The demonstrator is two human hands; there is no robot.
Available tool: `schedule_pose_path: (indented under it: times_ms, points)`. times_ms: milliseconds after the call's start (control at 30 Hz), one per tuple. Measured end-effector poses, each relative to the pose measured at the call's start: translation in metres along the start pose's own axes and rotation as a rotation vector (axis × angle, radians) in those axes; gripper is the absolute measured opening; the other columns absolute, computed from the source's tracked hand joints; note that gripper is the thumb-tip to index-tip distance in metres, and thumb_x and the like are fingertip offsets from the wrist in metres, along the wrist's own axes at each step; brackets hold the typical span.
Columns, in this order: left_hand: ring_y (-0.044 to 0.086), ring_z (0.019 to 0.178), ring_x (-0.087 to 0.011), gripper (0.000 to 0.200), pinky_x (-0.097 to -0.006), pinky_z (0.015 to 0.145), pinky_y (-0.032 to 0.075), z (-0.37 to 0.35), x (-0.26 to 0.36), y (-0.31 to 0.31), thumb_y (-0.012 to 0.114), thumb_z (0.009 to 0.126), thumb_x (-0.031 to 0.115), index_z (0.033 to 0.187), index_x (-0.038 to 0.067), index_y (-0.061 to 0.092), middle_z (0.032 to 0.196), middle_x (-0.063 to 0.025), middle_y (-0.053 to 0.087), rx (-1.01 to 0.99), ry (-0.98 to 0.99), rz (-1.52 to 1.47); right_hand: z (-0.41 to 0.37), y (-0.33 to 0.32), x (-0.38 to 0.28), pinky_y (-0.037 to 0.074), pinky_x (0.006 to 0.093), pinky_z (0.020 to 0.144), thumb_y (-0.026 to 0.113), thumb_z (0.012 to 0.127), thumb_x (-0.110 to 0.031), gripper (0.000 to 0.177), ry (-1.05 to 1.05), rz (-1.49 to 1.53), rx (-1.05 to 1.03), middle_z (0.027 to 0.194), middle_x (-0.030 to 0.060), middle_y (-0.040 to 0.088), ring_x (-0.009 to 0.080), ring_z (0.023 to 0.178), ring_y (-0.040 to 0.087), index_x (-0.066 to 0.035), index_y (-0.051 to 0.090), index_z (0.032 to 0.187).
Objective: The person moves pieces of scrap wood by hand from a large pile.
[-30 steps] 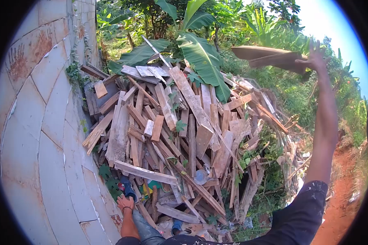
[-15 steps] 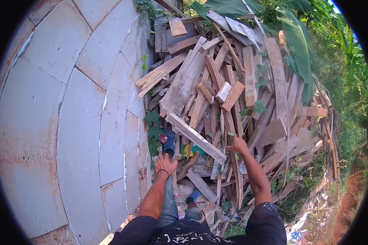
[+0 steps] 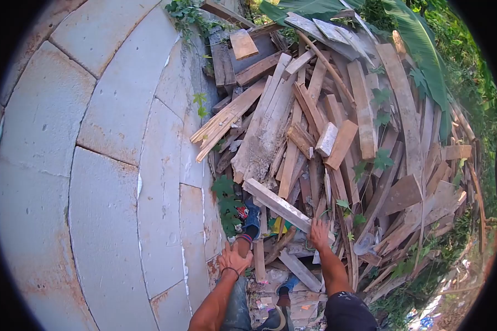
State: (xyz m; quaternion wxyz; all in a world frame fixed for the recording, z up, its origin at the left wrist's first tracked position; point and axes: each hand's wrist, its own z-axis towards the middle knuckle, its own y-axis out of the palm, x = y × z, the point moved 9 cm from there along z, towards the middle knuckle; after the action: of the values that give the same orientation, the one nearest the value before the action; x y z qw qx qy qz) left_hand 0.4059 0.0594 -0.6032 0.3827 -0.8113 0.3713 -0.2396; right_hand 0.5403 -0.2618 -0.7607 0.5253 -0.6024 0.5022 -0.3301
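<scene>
A pale, weathered wooden plank slopes across the near part of the wood pile, its lower right end under my right hand. The fingers of that hand lie over the plank and appear closed on it; their undersides are hidden. My left hand rests on my bent left leg with its fingers spread, holding nothing. Below it a blue shoe stands among the boards beside the wall. Another short grey board lies between my legs and my right forearm.
A wall of pale blocks fills the left side. Ahead and to the right rises a heap of loose boards, with splintered ends jutting toward the wall. Vines and a large banana leaf border the pile.
My right hand has come down from above the pile onto the plank's right end. The left hand stays on my leg. The view has shifted, so the pile sits further right.
</scene>
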Motion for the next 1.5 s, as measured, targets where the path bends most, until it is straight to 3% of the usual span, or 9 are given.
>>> schedule_pose_path:
  times_ms: [233,733,833,933,1033,1133,1233,1367,1500]
  points:
    - [0.045,0.128,-0.0382,0.080,-0.0505,0.105,0.037,-0.006,0.012,0.010,0.057,0.073,0.057,0.139,0.013,0.050,0.148,-0.0199,0.038,0.073,0.051,0.056,-0.094,-0.080,-0.009,0.049,0.0472,0.087,0.078,0.063,-0.041,0.079,-0.013,0.495,-0.033,0.110,0.0226,0.059,0.0412,0.104,0.058,-0.001,0.053,0.126]
    - [0.042,0.130,-0.0338,0.073,-0.0498,0.106,0.034,-0.029,0.055,0.027,0.060,0.074,0.051,0.134,0.010,0.054,0.140,-0.0168,0.042,0.097,0.161,0.070,-0.432,-0.105,0.060,0.052,0.0326,0.077,0.083,0.063,-0.026,0.055,0.816,1.283,-0.058,0.093,0.0119,0.072,0.0206,0.084,0.068,0.002,0.069,0.108]
    - [0.041,0.130,-0.0334,0.072,-0.0488,0.105,0.034,-0.032,0.059,0.018,0.060,0.075,0.052,0.133,0.011,0.055,0.139,-0.0168,0.041,0.084,0.172,0.067,-0.320,-0.271,0.160,0.049,0.0301,0.079,0.079,0.068,-0.017,0.045,0.663,1.337,0.397,0.093,0.0097,0.069,0.0181,0.085,0.063,0.005,0.069,0.106]
    - [0.040,0.131,-0.0335,0.072,-0.0484,0.105,0.033,-0.034,0.060,0.013,0.061,0.075,0.052,0.134,0.011,0.054,0.143,-0.0177,0.039,0.015,0.142,0.059,-0.214,-0.537,0.311,0.037,0.0424,0.103,0.057,0.082,-0.066,0.101,0.524,1.144,0.540,0.137,0.0250,0.045,0.0291,0.128,0.043,0.003,0.026,0.148]
    - [0.041,0.130,-0.0338,0.073,-0.0489,0.105,0.033,-0.027,0.051,0.022,0.061,0.075,0.053,0.135,0.011,0.053,0.144,-0.0180,0.039,0.107,0.180,0.075,-0.230,-0.804,0.495,0.020,0.0469,0.117,0.053,0.060,-0.091,0.143,0.841,-0.043,1.140,0.145,0.0359,0.032,0.0378,0.141,0.029,0.013,0.012,0.147]
    - [0.042,0.130,-0.0353,0.074,-0.0508,0.105,0.033,-0.015,0.036,0.018,0.061,0.075,0.053,0.135,0.012,0.053,0.146,-0.0184,0.038,0.053,0.098,0.026,-0.217,-0.903,0.402,0.029,0.0426,0.112,0.050,0.079,-0.070,0.094,0.560,-0.197,1.314,0.141,0.0234,0.044,0.0310,0.134,0.040,-0.004,0.031,0.144]
    - [0.045,0.127,-0.0352,0.072,-0.0493,0.103,0.037,-0.007,0.031,0.007,0.061,0.074,0.052,0.132,0.011,0.055,0.142,-0.0188,0.042,0.113,0.076,-0.019,-0.118,-0.857,0.288,0.038,0.0383,0.108,0.046,0.099,-0.048,0.050,-0.095,0.139,1.135,0.137,0.0110,0.056,0.0243,0.127,0.051,-0.021,0.050,0.141]
    - [0.037,0.134,-0.0350,0.081,-0.0489,0.108,0.031,0.004,0.037,0.001,0.064,0.071,0.053,0.140,0.014,0.049,0.152,-0.0159,0.033,-0.022,0.037,-0.044,0.053,-0.577,0.131,0.049,0.0309,0.089,0.069,0.088,-0.043,0.053,-0.032,0.854,0.644,0.108,0.0173,0.068,0.0210,0.097,0.065,-0.002,0.062,0.122]
    - [0.044,0.130,-0.0349,0.076,-0.0493,0.105,0.035,0.008,0.036,-0.006,0.059,0.074,0.055,0.135,0.010,0.053,0.149,-0.0194,0.036,0.075,0.074,0.017,0.155,-0.281,0.047,0.052,0.0361,0.074,0.077,0.073,-0.053,0.063,0.176,0.827,0.080,0.083,0.0168,0.069,0.0240,0.081,0.067,0.005,0.069,0.095]
